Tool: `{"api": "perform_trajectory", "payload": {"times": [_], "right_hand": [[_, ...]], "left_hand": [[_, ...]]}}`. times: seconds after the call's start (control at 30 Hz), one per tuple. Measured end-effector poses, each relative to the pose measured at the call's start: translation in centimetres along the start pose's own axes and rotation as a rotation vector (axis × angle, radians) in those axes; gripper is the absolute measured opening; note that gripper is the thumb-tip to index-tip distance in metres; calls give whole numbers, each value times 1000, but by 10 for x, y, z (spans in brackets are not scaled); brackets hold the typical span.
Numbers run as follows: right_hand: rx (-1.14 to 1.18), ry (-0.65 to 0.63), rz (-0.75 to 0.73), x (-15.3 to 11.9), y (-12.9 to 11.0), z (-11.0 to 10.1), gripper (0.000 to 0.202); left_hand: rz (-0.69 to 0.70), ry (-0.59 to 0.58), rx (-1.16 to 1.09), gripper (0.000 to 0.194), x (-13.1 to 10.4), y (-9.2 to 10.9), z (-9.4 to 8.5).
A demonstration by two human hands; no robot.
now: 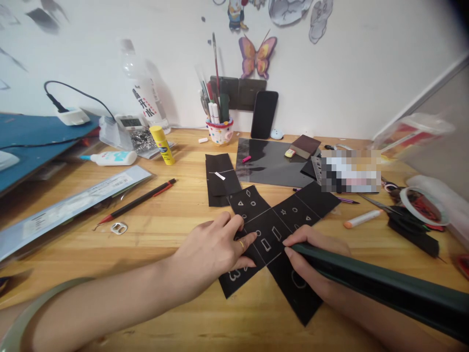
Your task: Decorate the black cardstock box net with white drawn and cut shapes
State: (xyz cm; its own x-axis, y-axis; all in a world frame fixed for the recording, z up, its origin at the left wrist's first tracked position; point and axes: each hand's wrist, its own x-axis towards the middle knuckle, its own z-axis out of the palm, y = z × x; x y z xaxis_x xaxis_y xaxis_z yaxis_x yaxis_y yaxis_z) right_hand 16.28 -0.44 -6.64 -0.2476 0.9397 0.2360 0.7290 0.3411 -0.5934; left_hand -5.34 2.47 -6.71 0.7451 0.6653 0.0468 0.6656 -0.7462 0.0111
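Observation:
A black cross-shaped paper cutout (252,220) lies on the desk, its panels marked with light lines and small drawn shapes such as rectangles, circles, triangles and a star. Flat on its left side rests my left hand (216,244), fingers apart, with a ring on one finger. Between the thumb and fingers of my right hand (308,249) is a long dark green pen-like stick (366,274), which stretches towards the lower right. Its tip is hidden by the fingertips, close to the drawn rectangles near the middle of the cutout.
Behind the cutout lie black paper pieces (220,188) and a dark glossy sheet (271,164). A glue stick (161,145), a black-and-red pen (139,201) and a ring-pull tab (119,228) are to the left. Scissors (381,203) and an orange-tipped marker (362,219) lie right; a phone (264,115) leans behind.

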Motion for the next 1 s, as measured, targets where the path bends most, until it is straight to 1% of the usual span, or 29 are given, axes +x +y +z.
{"api": "perform_trajectory", "payload": {"times": [0.13, 0.2, 0.27, 0.33, 0.37, 0.43, 0.5, 0.53, 0.6, 0.63, 0.67, 0.7, 0.73, 0.8, 0.9, 0.93, 1.0], "right_hand": [[-4, 46, 28, 0, -1, 2, 9], [6, 28, 51, -1, -3, 2, 9], [23, -16, 72, 0, -5, 1, 10], [29, -13, 72, 1, -7, -3, 9], [14, 31, 68, 3, -7, -5, 8], [-58, 190, 44, 6, -3, -12, 6], [-175, 337, -7, 6, 6, -23, 6], [-244, 380, -46, 4, 13, -30, 9], [-429, 326, -180, -4, 30, -46, 22], [-530, 270, -235, -11, 39, -53, 27], [-627, 181, -289, -18, 47, -60, 32], [-746, 155, -352, -25, 55, -66, 34], [-854, 114, -352, -32, 61, -71, 36], [-985, 78, -383, -42, 71, -75, 40], [-1058, 41, -330, -46, 79, -73, 44], [-1057, 30, -296, -45, 80, -72, 45], [-1034, 6, -238, -41, 81, -72, 49]], "left_hand": [[1, 12, 4, 46, 0, 0, 0], [4, 19, 3, 46, 0, 0, 0], [11, 27, -1, 46, 0, 0, 0], [20, 33, -7, 47, 0, -1, -1], [24, 37, -10, 47, 0, -1, -1], [28, 42, -31, 47, 0, -2, -1], [24, 47, -68, 47, -1, -3, -1], [15, 49, -89, 47, -2, -3, -1], [-11, 48, -131, 50, -3, -4, -2], [-32, 52, -150, 53, -3, -4, -3], [-58, 59, -168, 55, -4, -4, -4], [-90, 67, -189, 58, -4, -3, -5], [-122, 74, -213, 61, -4, -2, -6], [-178, 77, -262, 69, -5, 2, -9], [-205, 18, -300, 84, -7, 11, -13], [-200, -8, -299, 85, -8, 13, -14], [-181, -33, -300, 73, -9, 15, -16]]}}
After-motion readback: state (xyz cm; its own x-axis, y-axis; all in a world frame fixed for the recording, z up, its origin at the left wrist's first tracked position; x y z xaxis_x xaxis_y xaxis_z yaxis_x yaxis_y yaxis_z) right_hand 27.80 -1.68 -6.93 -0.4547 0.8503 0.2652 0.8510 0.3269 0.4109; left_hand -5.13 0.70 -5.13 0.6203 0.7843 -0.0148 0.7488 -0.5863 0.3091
